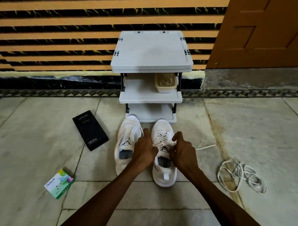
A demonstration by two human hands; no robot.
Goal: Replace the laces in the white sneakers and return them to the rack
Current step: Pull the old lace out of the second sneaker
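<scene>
Both hands were held over the laced sneaker point(161, 129), which stood on the floor in front of the rack point(152, 50), just beside the second sneaker point(128, 129), on which no lace was visible. From this position, several faults were judged possible: an eyelet could be skipped or the lace point(162, 137) twisted if it were drawn through without being checked; the two ends could be left uneven, since one free end point(206, 147) was already trailed across the floor to the side; and the sneaker could be dragged or tipped if tension were applied without the upper being steadied. The heap of loose laces point(240, 176), lying well apart, could also be confused with the replacement set. The left hand point(145, 148) was closed, with its thumb raised and its fingers curled at the upper eyelets, where the lace appeared to be pinched. The right hand point(183, 151) was likewise curled, its forefinger crooked upward, but its grip was hidden behind its own back and could not be determined.
</scene>
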